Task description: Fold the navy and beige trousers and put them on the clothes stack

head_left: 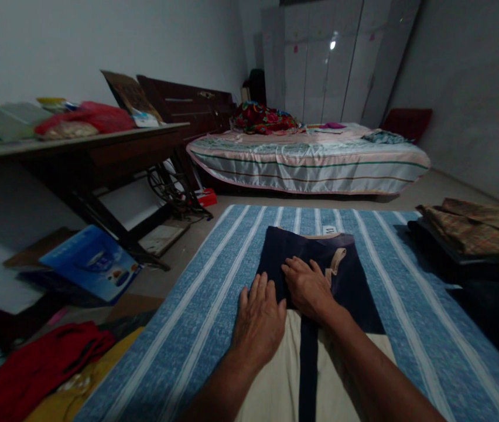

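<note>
A dark navy and cream garment (355, 281) lies spread on a blue and white striped cloth (214, 299) in front of me. My left hand (259, 321) rests flat on the garment's left edge, fingers stretched out and close together. My right hand (307, 288) lies flat on the navy part just to the right, fingers pointing left and spread a little. Both hands press on the fabric and hold nothing. A small white label (329, 230) shows at the garment's far edge.
A stack of folded plaid and dark clothes (473, 234) sits at the right. A bed (306, 158) stands beyond, wardrobes (332, 58) behind it. A sewing table (100, 146) with clutter is at left; a blue box (91, 264) and red cloth (38, 369) lie on the floor.
</note>
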{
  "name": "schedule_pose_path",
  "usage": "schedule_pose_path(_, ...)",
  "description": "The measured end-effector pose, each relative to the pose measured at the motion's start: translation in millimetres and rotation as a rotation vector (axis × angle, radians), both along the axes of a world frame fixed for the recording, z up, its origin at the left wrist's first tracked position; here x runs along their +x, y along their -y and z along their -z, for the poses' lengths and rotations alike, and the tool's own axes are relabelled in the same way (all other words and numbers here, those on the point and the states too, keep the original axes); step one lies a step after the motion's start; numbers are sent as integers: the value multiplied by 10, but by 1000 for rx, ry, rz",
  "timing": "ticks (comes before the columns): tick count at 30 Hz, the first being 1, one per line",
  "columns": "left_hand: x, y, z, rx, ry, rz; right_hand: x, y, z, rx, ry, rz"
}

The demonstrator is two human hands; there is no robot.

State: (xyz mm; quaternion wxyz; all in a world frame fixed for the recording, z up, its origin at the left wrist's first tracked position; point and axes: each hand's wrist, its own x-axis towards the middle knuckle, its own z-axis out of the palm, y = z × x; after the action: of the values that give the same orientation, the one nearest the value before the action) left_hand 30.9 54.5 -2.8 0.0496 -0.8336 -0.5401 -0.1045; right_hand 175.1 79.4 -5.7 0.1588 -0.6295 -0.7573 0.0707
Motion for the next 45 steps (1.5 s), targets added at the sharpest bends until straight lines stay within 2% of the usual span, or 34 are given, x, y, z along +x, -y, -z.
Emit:
schedule_pose_path(7, -32, -7, 10, 18, 45, 17, -6, 16, -30, -30, -63, 47)
schedule_pose_path(19, -15, -19, -64, -12, -5, 24, 5, -25, 91, 83, -93, 104)
schedule_pose_path(26, -55, -15, -13, 15, 222, 37, 15, -37, -32, 77, -80, 118)
schedule_pose_path(30, -77, -37, 21, -22, 365, 19, 7, -35, -93, 73, -77, 128)
schedule_pose_path(34, -81, -54, 56, -36, 429, -7, 0, -38, -100, 53, -54, 138)
schedule_pose_path(39, -68, -41, 53, -17, 361, 27, 16, -72, -127, 34, -23, 145)
schedule_pose_path(45, -42, -4, -46, -91, 167, -7, -11, -188, -242, -51, 153, 119)
